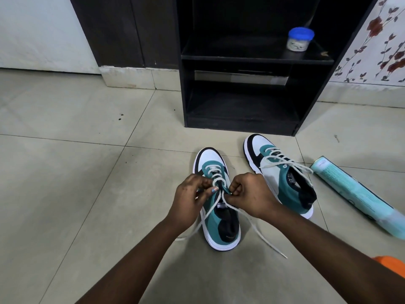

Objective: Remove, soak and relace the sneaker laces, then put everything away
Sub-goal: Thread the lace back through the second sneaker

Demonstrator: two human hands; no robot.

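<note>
On the tiled floor [65, 150], against the back wall, stands a black open shelf unit [241, 102], the largest thing here and the mark for everything else. On its upper shelf, toward the right side, sits a small clear jar with a blue lid [299, 39]; something pale lies inside it, too small to make out. To the right of the unit and nearer the camera, a long pale-teal box [355, 194] lies on its side on the tiles. Just in front of the unit's base stands the right-hand sneaker [282, 172], white, teal and black, toe pointing toward the unit, its white lace [285, 161] threaded through the eyelets with loose ends draped over the sides. In front of the unit and left of that shoe stands the second sneaker [219, 220], same colours, toe also toward the unit. Its lace [215, 174] crosses the lower eyelets, and two free ends trail over the shoe onto the floor toward the camera. Both hands meet over this shoe's tongue. The left hand [188, 198] has its fingers curled, pinching the lace at the eyelets. The right hand [252, 194] is likewise curled tight, pinching the lace on the other side. An orange patch of cloth [392, 264] shows at the right edge, well forward of the unit.
</note>
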